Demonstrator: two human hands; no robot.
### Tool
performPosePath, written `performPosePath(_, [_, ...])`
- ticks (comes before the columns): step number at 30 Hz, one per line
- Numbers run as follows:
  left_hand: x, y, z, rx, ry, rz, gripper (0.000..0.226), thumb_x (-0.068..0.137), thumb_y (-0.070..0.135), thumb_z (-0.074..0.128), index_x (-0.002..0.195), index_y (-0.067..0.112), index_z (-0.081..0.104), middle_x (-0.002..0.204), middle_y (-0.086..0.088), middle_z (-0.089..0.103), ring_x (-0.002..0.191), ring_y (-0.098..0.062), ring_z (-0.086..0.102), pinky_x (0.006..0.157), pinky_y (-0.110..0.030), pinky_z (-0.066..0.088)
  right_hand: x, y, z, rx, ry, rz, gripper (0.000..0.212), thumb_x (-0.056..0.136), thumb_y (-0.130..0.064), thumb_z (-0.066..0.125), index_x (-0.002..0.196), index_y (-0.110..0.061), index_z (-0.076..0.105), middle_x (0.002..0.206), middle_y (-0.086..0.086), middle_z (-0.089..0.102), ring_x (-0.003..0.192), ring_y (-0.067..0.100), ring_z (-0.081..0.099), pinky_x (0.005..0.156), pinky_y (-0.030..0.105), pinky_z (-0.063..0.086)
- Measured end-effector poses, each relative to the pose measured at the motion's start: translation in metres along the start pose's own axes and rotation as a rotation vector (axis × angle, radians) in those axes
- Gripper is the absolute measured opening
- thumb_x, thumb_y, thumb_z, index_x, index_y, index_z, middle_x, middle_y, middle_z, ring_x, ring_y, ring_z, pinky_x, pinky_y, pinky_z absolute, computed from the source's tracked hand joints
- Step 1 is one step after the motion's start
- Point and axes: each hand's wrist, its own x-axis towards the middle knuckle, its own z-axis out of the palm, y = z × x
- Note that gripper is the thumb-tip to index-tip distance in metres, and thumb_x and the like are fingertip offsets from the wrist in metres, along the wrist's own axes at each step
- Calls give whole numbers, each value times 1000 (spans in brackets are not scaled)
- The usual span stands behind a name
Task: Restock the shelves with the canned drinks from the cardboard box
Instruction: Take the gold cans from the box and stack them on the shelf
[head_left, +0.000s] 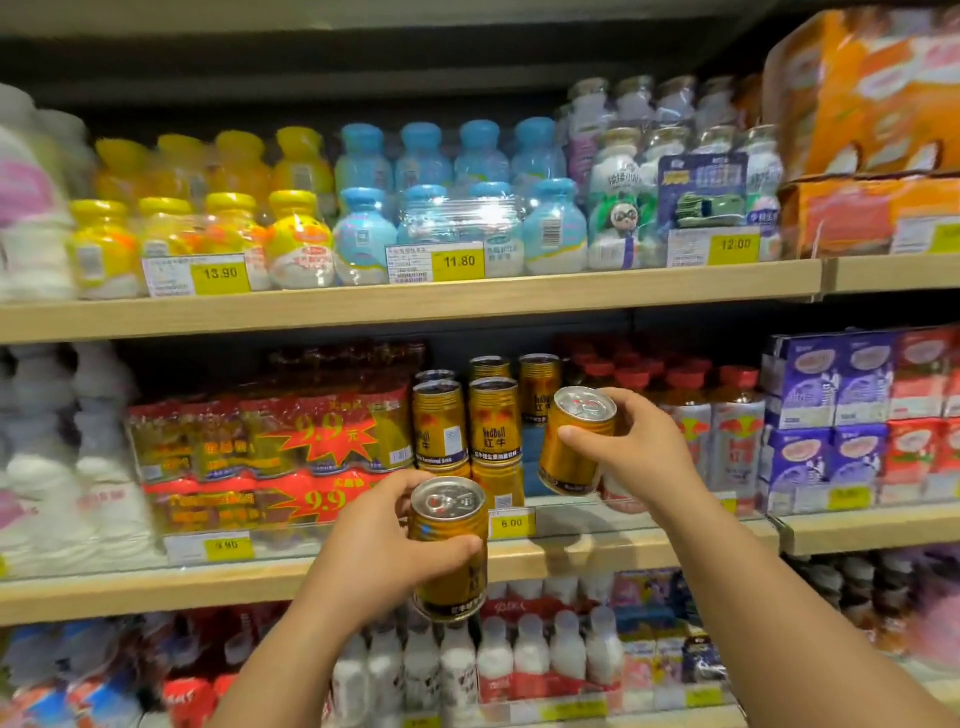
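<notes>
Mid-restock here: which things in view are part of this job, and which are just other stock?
Part of the job:
- gold can in left hand
- gold can in right hand
- gold cans already shelved
- middle shelf

Other stock:
- yellow-capped bottles
- blue-capped bottles
- red multipacks
- white bottles below
- purple cartons

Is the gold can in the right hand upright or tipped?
Tipped: the gold can in the right hand leans, its silver top angled toward the camera.

White bottles (36, 218) at the left edge are blurred; both forearms are cut off below.
</notes>
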Motion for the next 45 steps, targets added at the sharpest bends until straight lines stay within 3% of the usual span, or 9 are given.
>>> performPosePath(5, [10, -8, 11, -55, 73, -69, 47, 59, 27, 86, 95, 36, 58, 93, 13, 69, 79, 12, 63, 59, -9, 48, 42, 34, 21, -158, -82, 98, 61, 72, -35, 78, 124, -13, 53, 117, 0, 62, 98, 16, 57, 76, 29, 48])
performPosePath(21, [30, -6, 30, -46, 148, -121, 45, 60, 26, 86, 91, 38, 56, 92, 13, 69, 78, 8, 64, 59, -9, 49, 54, 73, 37, -388, -313, 147, 84, 71, -51, 73, 137, -14, 36, 138, 5, 49, 122, 22, 50, 93, 34, 46])
performPosePath(25, [36, 1, 36, -54, 144, -92, 43, 61, 28, 85, 95, 34, 60, 91, 13, 71, 80, 10, 63, 65, -13, 51, 18, 54, 29, -261, -301, -174, 97, 71, -50, 73, 146, -31, 14, 149, -9, 22, 138, 9, 22, 112, 33, 29])
performPosePath(30, [42, 12, 46, -88, 121, -37, 43, 58, 30, 86, 94, 36, 64, 90, 14, 73, 83, 5, 66, 75, -22, 54, -27, 37, 37, -127, -554, -247, 96, 62, -54, 77, 132, -59, 13, 141, -30, 31, 126, -11, 34, 105, 19, 36])
performPosePath(32, [44, 16, 50, -101, 100, -22, 42, 57, 31, 86, 93, 36, 65, 89, 17, 73, 84, 4, 66, 76, -23, 55, -32, 36, 41, -24, -486, -209, 81, 63, -45, 79, 118, -64, 22, 127, -34, 42, 115, -15, 43, 94, 10, 40])
performPosePath(35, [46, 20, 57, -85, 63, -6, 46, 60, 35, 84, 99, 37, 62, 94, 16, 72, 87, 7, 65, 80, -22, 56, -33, 37, 37, 54, -386, -162, 73, 61, -43, 79, 118, -56, 34, 117, -26, 57, 106, -8, 55, 91, 19, 49])
performPosePath(39, [46, 20, 57, -60, 36, -21, 75, 60, 64, 68, 128, 37, 48, 127, 17, 58, 103, 7, 56, 86, -20, 49, -26, 34, 23, 112, -331, -186, 67, 69, -28, 80, 120, -45, 42, 111, -25, 59, 102, -13, 55, 78, 8, 47])
performPosePath(41, [43, 18, 53, 39, 56, -52, 87, 61, 72, 54, 139, 34, 39, 139, 13, 48, 116, -2, 49, 92, -23, 44, -13, 33, 14, 122, -276, -181, 67, 70, -26, 80, 123, -42, 41, 112, -25, 57, 102, -11, 56, 80, 10, 48])
performPosePath(45, [38, 7, 45, 201, 52, -43, 69, 82, 55, 56, 142, 28, 34, 145, 9, 42, 132, -10, 40, 103, -27, 37, 28, 30, 5, 54, -169, -166, 73, 72, -29, 78, 133, -32, 37, 126, -10, 55, 116, 8, 54, 97, 29, 47])
